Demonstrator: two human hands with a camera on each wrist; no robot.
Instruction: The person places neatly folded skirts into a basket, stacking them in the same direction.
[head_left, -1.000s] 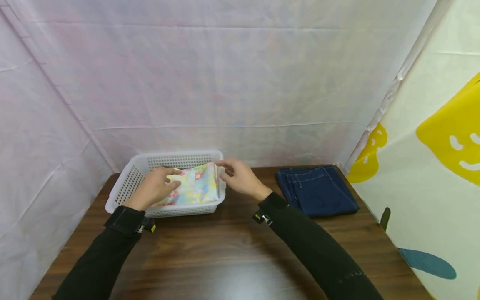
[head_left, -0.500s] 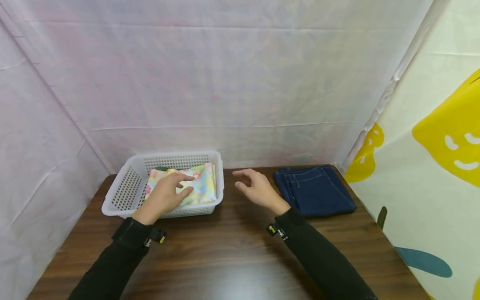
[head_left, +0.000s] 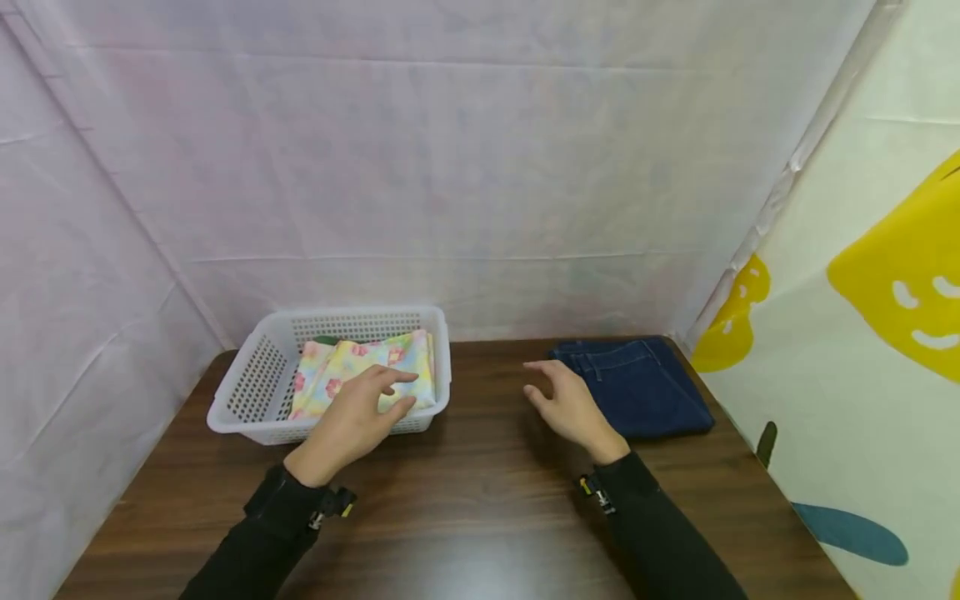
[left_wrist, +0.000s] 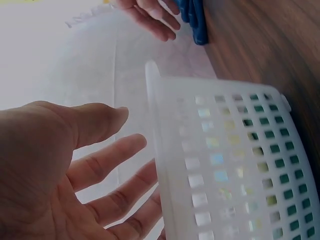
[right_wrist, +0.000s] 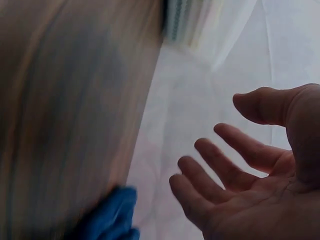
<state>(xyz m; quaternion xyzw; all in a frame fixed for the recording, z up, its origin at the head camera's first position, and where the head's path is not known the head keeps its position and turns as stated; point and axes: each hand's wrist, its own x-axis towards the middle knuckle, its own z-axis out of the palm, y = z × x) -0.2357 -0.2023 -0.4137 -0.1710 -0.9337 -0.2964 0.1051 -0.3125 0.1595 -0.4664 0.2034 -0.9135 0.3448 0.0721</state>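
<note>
A white plastic basket (head_left: 258, 392) with perforated walls stands at the left rear of the table. Inside it lies a folded cloth (head_left: 352, 367) with a pastel floral print, and a bit of dark green fabric (head_left: 326, 340) shows behind. Over the basket's front rim hovers my left hand (head_left: 356, 429), thumb and fingers spread and holding nothing. My right hand (head_left: 570, 408) hangs in the air just left of the folded dark blue jeans (head_left: 637, 387), its fingers relaxed around nothing. In the right wrist view only a blurred corner of the jeans (right_wrist: 112, 215) appears.
The brown wooden table (head_left: 450, 517) backs onto a pale fabric wall (head_left: 450, 183). On the right hangs a white curtain (head_left: 810, 333) with yellow shapes, close along the table's edge.
My right hand has moved from the cloth at the basket's right side rightward to beside the jeans. The left hand has drawn back toward the front rim and right. The cloth stays in the basket.
</note>
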